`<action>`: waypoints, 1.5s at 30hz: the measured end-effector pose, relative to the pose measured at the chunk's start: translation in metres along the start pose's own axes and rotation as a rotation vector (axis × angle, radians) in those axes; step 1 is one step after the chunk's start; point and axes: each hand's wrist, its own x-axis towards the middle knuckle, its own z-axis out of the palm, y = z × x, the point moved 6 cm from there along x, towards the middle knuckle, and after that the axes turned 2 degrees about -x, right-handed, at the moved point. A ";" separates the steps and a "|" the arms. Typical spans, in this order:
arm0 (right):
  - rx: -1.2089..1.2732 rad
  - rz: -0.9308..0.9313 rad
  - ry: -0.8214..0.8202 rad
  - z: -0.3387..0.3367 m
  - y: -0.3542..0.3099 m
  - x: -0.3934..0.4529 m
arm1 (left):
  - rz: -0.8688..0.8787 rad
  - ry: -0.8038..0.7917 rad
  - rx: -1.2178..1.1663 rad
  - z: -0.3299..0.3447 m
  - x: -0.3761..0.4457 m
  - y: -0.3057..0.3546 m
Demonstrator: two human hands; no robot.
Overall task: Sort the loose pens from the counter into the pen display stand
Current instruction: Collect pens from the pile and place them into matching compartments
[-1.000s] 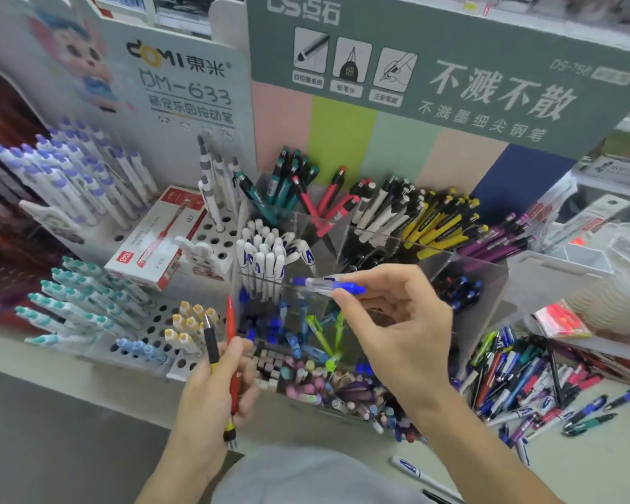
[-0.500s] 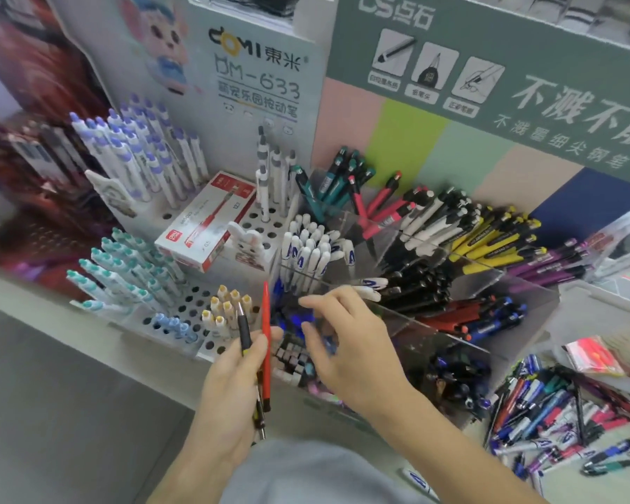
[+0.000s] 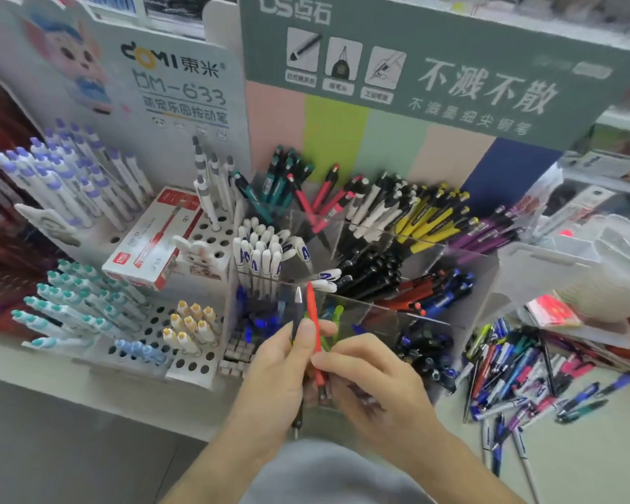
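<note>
Right hand (image 3: 371, 380) has left the clear acrylic pen display stand (image 3: 397, 318); its fingers now pinch the slim red pen (image 3: 314, 321). Left hand (image 3: 281, 365) grips red pen and dark silver-tipped pen (image 3: 297, 311), upright.

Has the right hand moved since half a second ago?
Yes. The right hand has come back from the blue-pen compartment of the display stand toward the person, and now pinches the red pen held in the left hand.

Red pen (image 3: 314, 321), dark pen (image 3: 297, 314) upright before stand (image 3: 462, 271); loose pens (image 3: 524, 372) heaped right.
</note>
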 end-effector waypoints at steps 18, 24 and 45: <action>-0.155 0.437 0.432 -0.112 0.072 0.018 | 0.378 -0.072 0.867 0.044 0.013 0.081; -0.187 0.475 0.395 -0.113 0.067 0.016 | 0.558 -0.004 0.881 0.060 0.012 0.100; -0.167 0.448 0.257 -0.092 0.080 0.004 | 1.389 0.072 0.989 0.148 0.039 0.157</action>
